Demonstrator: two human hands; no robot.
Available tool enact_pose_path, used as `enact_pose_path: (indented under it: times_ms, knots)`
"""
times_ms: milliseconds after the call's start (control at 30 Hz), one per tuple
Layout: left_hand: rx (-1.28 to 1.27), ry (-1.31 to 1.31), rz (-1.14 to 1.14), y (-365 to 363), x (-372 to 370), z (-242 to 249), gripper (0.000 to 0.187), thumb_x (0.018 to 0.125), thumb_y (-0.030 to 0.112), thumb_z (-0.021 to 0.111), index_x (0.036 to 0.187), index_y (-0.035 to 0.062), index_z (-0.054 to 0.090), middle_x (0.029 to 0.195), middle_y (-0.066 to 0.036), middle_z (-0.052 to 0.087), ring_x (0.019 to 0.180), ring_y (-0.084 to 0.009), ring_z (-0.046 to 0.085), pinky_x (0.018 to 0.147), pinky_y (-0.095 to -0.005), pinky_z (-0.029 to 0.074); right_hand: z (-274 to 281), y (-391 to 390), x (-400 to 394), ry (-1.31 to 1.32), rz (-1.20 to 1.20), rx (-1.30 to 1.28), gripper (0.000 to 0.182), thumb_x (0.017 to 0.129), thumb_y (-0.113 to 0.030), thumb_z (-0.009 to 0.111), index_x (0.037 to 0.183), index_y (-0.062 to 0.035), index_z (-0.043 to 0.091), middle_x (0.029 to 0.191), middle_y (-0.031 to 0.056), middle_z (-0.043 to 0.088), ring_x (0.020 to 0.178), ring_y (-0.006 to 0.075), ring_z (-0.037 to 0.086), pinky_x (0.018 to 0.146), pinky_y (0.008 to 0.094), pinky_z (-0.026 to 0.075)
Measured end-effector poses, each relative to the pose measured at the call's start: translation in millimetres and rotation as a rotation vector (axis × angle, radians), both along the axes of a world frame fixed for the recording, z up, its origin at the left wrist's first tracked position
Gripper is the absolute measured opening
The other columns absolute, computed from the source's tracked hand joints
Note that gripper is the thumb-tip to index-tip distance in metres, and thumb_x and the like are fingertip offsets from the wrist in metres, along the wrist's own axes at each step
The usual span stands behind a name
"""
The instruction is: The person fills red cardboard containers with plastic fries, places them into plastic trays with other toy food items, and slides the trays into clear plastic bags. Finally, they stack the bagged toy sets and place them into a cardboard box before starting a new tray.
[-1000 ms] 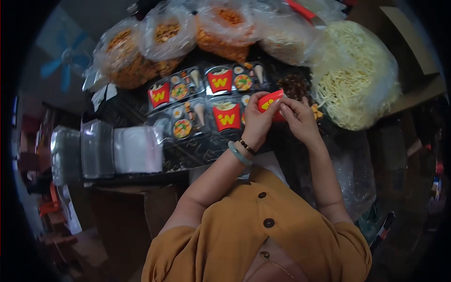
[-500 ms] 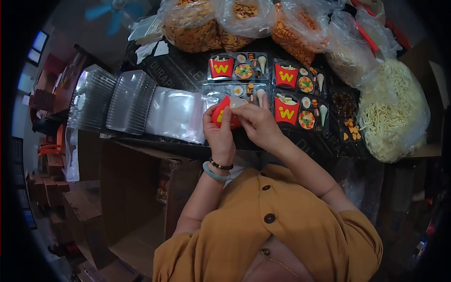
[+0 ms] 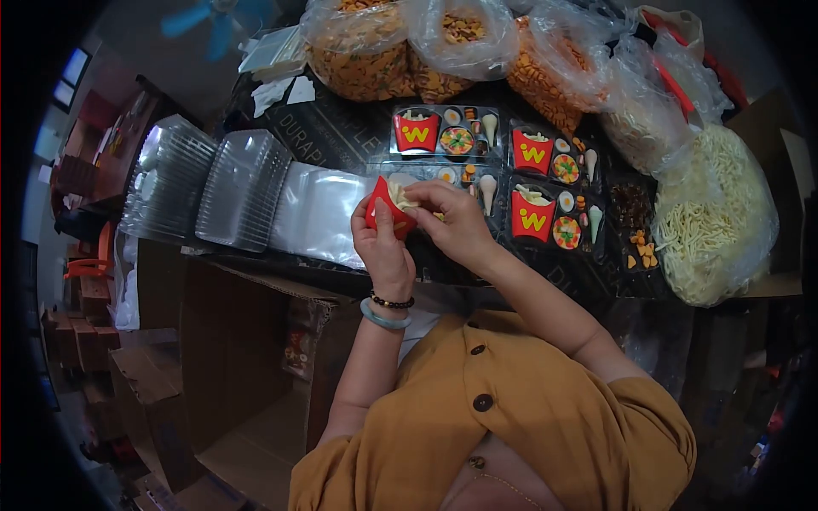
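Observation:
My left hand (image 3: pixel 383 251) is closed around a small red fries box (image 3: pixel 402 225), which it holds tilted over the table. Pale miniature fries (image 3: pixel 398 194) stick out of the box's opening. The fingertips of my right hand (image 3: pixel 464 226) are pinched on these fries at the rim. Behind my hands lies a clear tray with a small egg (image 3: pixel 447 175) and a white cone-shaped piece (image 3: pixel 487 194); my hands partly hide it. Filled trays around it hold red boxes with a yellow mark, such as the upper box (image 3: pixel 416 134) and the right box (image 3: pixel 532 214).
Stacked clear plastic trays (image 3: pixel 243 189) and flat clear bags (image 3: pixel 319 209) lie to the left. Open bags of orange pieces (image 3: pixel 358 64) line the back. A large bag of pale fries (image 3: pixel 711 221) sits at the right. An open cardboard box (image 3: pixel 247 366) stands below the table's edge.
Pale fries now show at the red box's opening, between my right fingertips. The box has turned in my left hand, and the whole view has shifted slightly.

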State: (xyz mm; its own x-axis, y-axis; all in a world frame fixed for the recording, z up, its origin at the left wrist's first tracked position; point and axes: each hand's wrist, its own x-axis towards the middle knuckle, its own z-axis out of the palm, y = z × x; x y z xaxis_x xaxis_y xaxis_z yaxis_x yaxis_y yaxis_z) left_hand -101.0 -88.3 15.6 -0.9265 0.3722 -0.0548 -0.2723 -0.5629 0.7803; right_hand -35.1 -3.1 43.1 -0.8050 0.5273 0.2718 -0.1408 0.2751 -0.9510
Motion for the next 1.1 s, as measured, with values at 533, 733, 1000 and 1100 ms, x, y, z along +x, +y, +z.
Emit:
enact_pose_path:
  times_ms: [533,733,1000,1100]
  knots:
    - [-0.023,-0.011,-0.222,-4.6,-16.2,-5.4,0.031,0.089,0.011,0.058,0.113,0.0,0.044,0.109,-0.013,0.055,0.096,-0.0181,0.058,0.082,-0.0292,0.051,7.6,36.1,-5.3,-0.077,0.043,0.77,0.01,0.083,-0.012,0.061,0.093,-0.009,0.062,0.094,0.003,0.058,0.095,0.0193,0.057,0.099,0.0526,0.02]
    - [0.053,-0.075,-0.234,-7.2,-12.7,3.2,0.034,0.084,0.008,0.063,0.112,0.0006,0.045,0.11,-0.014,0.056,0.099,-0.0212,0.059,0.083,-0.0347,0.053,17.1,55.5,13.9,0.11,-0.095,0.415,0.017,0.085,-0.007,0.059,0.101,-0.0022,0.064,0.098,0.0074,0.058,0.086,0.0179,0.059,0.068,0.0233,0.047]
    - [0.008,0.063,-0.211,-3.0,-3.4,2.4,0.029,0.083,0.003,0.064,0.107,0.0002,0.048,0.105,-0.012,0.058,0.093,-0.0178,0.06,0.081,-0.0291,0.052,13.8,47.5,18.5,-0.074,-0.144,0.586,0.013,0.08,-0.012,0.064,0.092,-0.0064,0.065,0.076,0.0043,0.062,0.075,0.0207,0.061,0.084,0.0358,0.043]
    - [-0.044,0.142,-0.164,-3.2,-1.8,-1.8,0.029,0.082,0.002,0.064,0.106,-0.0006,0.049,0.104,-0.011,0.058,0.091,-0.0157,0.059,0.08,-0.0262,0.051,13.7,18.2,12.1,-0.085,-0.237,0.767,0.008,0.08,-0.015,0.062,0.083,-0.0085,0.064,0.076,0.0049,0.061,0.078,0.0231,0.06,0.098,0.0447,0.03]
